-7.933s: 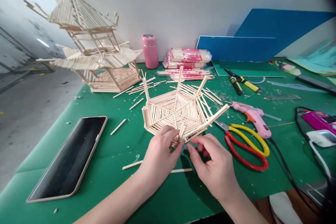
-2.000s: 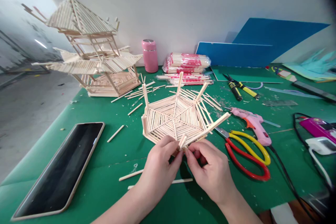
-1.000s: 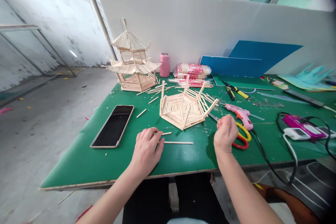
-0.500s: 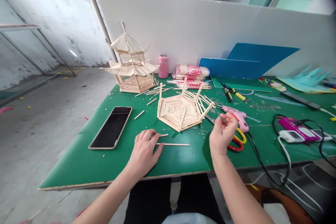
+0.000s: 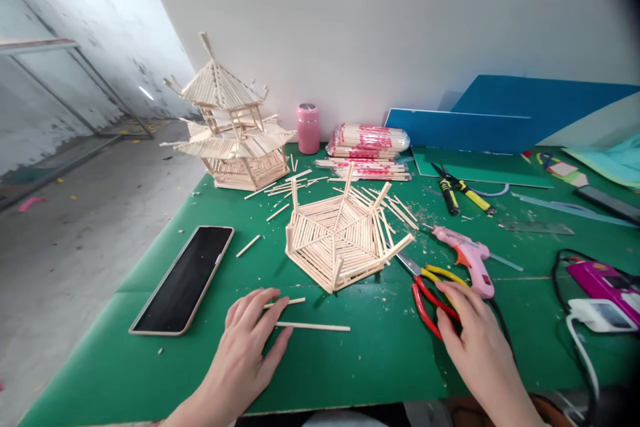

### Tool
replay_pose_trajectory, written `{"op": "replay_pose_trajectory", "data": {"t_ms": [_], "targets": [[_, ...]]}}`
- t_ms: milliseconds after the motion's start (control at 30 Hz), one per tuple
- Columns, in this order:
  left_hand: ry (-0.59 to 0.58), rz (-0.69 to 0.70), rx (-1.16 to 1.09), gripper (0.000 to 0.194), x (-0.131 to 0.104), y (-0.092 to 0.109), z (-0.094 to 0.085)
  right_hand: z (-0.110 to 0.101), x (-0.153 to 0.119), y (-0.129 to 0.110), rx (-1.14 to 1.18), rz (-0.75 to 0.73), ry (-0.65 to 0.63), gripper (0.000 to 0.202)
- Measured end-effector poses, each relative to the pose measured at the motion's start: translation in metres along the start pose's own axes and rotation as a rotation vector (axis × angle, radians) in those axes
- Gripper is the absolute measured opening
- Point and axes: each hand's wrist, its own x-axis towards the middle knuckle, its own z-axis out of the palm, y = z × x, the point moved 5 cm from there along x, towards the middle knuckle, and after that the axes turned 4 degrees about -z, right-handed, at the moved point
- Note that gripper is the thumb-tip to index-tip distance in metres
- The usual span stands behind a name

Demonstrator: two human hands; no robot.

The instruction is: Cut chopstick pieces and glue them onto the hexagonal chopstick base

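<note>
My left hand (image 5: 250,340) rests on the table with its fingers spread over a short wooden stick (image 5: 297,301) and a longer wooden stick (image 5: 320,327). The thumb stands apart from the index finger; the left ends of both sticks are covered. My right hand (image 5: 473,327) is at the handles of the scissors (image 5: 425,293), thumb and fingers apart on either side of the red handle. The scissors lie on the table, blades toward a hexagonal stick base (image 5: 335,233) with short upright posts. A pink glue gun (image 5: 465,252) lies just beyond the right hand.
A stick pagoda (image 5: 230,127) stands at back left, near a pink flask (image 5: 308,129) and bagged sticks (image 5: 367,140). A phone (image 5: 184,280) lies left. Yellow-and-black pliers (image 5: 463,193), a blue board (image 5: 460,130) and a purple device with cables (image 5: 607,290) occupy the right.
My right hand has come down from above the table onto the scissors' handles, its fingers spreading. My left hand stays over the two sticks. The camera view has tilted down and moved closer.
</note>
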Motion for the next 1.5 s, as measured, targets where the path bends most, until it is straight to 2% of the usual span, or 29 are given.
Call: {"op": "replay_pose_trajectory", "data": {"t_ms": [167,333,467,533,667,767,833,1067,1333,1500], "targets": [[0.031,0.033,0.016,0.027,0.023,0.005,-0.001,0.006,-0.009,0.013,-0.048,0.038,-0.048,0.027],[-0.074,0.14,-0.019,0.035,0.043,0.015,0.01,0.001,-0.011,0.02,-0.075,0.074,0.003,0.03],[-0.137,0.187,-0.042,0.044,0.045,0.017,0.02,-0.012,-0.004,0.003,-0.093,0.145,0.135,0.038],[-0.147,0.205,-0.047,0.046,0.044,0.017,0.023,-0.012,0.003,-0.012,0.043,0.207,0.183,0.044],[-0.172,0.214,-0.021,0.05,0.046,0.018,0.028,0.02,0.019,-0.038,0.456,0.327,0.042,0.055],[-0.201,0.199,0.006,0.049,0.05,0.018,0.03,0.043,0.026,-0.046,0.54,0.373,-0.028,0.06],[-0.222,0.198,0.019,0.049,0.051,0.018,0.031,0.05,0.028,-0.046,0.54,0.393,-0.047,0.062],[-0.222,0.187,0.029,0.046,0.052,0.017,0.028,0.051,0.023,-0.056,0.541,0.41,-0.071,0.063],[-0.21,0.162,0.036,0.04,0.057,0.022,0.021,0.056,0.022,-0.064,0.643,0.423,-0.076,0.063],[-0.212,0.125,0.047,0.039,0.057,0.016,0.018,0.059,0.026,-0.069,0.716,0.444,-0.123,0.063]]}}
